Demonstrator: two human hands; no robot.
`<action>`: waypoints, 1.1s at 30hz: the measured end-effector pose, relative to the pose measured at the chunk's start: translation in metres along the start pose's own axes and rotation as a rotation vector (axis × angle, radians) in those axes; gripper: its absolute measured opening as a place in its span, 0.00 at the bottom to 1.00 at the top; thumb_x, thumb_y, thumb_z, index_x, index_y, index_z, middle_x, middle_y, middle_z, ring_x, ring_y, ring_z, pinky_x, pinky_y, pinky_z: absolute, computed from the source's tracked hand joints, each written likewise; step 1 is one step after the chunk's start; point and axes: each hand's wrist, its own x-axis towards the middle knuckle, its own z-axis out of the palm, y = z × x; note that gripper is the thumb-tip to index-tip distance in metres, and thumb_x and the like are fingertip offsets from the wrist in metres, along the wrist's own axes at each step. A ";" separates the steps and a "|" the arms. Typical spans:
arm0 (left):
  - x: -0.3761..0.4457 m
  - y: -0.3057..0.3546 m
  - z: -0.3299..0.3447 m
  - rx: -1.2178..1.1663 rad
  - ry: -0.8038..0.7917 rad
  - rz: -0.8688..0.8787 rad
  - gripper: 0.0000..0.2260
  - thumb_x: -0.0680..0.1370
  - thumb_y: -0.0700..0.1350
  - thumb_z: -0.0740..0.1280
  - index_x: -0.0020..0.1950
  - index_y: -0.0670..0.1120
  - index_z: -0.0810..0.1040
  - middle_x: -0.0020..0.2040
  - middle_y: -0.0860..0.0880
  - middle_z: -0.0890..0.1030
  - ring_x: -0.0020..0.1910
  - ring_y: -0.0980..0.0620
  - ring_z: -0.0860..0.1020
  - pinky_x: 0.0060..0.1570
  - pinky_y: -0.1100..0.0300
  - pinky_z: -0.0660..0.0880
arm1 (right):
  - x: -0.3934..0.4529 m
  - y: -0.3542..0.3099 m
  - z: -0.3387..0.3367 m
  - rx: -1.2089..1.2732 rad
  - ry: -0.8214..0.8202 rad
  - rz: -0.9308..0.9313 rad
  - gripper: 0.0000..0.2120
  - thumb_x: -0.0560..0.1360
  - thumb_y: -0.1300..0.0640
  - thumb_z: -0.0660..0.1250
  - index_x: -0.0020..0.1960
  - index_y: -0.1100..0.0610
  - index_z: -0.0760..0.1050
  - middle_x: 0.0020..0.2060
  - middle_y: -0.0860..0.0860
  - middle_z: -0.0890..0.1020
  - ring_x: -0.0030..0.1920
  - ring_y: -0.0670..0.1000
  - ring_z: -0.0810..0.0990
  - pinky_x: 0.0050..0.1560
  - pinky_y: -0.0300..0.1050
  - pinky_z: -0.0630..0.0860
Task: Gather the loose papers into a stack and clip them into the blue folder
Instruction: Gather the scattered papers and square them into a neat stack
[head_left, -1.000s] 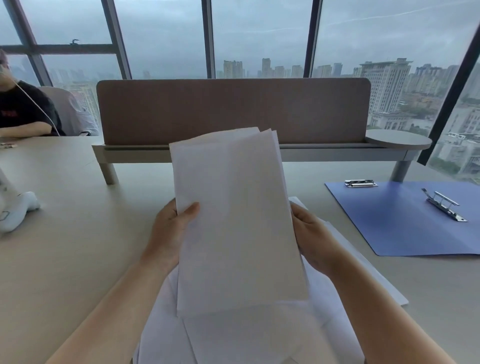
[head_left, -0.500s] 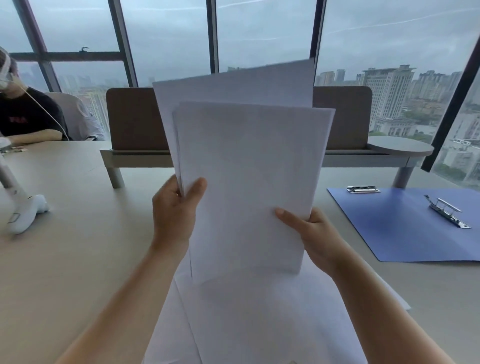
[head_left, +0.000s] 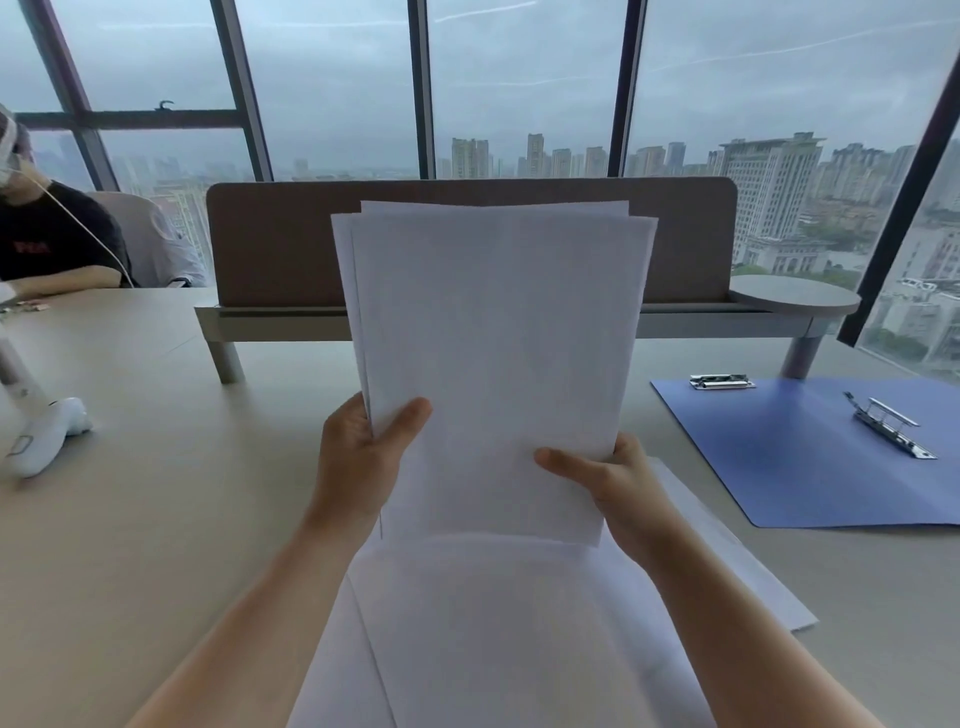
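I hold a stack of white papers (head_left: 493, 364) upright in front of me, above the table. My left hand (head_left: 363, 457) grips its lower left edge, thumb on the front sheet. My right hand (head_left: 608, 483) grips the lower right corner. The top edges of the sheets are slightly uneven. More loose white papers (head_left: 493, 634) lie flat on the table under my arms. The blue folder (head_left: 810, 457) lies open on the table at the right, with a metal clip (head_left: 891, 431) on its inner face and a second metal clip (head_left: 722, 382) at its far left corner.
A brown desk divider (head_left: 270, 244) on a raised shelf crosses the beige table (head_left: 156, 493) behind the papers. A white object (head_left: 47, 434) lies at the left edge. A person in a black shirt (head_left: 47, 244) sits far left. Windows stand behind.
The held sheets have come together: the back sheet that stuck up high has dropped nearly level with the front one. My right hand shifted toward the lower right corner.
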 end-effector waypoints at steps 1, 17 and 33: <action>0.000 0.001 0.001 -0.026 -0.012 0.011 0.06 0.72 0.47 0.72 0.48 0.54 0.85 0.47 0.50 0.87 0.48 0.49 0.85 0.51 0.51 0.80 | 0.000 0.000 0.001 0.014 0.004 -0.007 0.18 0.64 0.58 0.79 0.53 0.59 0.85 0.50 0.58 0.87 0.53 0.59 0.86 0.56 0.56 0.81; -0.001 -0.036 -0.026 0.183 -0.059 -0.296 0.36 0.67 0.59 0.77 0.51 0.28 0.69 0.48 0.25 0.70 0.52 0.28 0.72 0.46 0.36 0.72 | 0.007 0.015 -0.003 -0.143 -0.046 0.022 0.08 0.68 0.56 0.68 0.43 0.57 0.84 0.39 0.48 0.87 0.40 0.46 0.84 0.43 0.45 0.80; 0.003 -0.038 -0.014 -0.400 0.018 -0.728 0.10 0.82 0.47 0.64 0.42 0.45 0.76 0.29 0.57 0.72 0.18 0.58 0.75 0.44 0.69 0.72 | 0.013 -0.004 -0.010 -0.295 0.219 0.452 0.24 0.74 0.50 0.75 0.66 0.58 0.76 0.56 0.57 0.81 0.56 0.58 0.81 0.46 0.55 0.84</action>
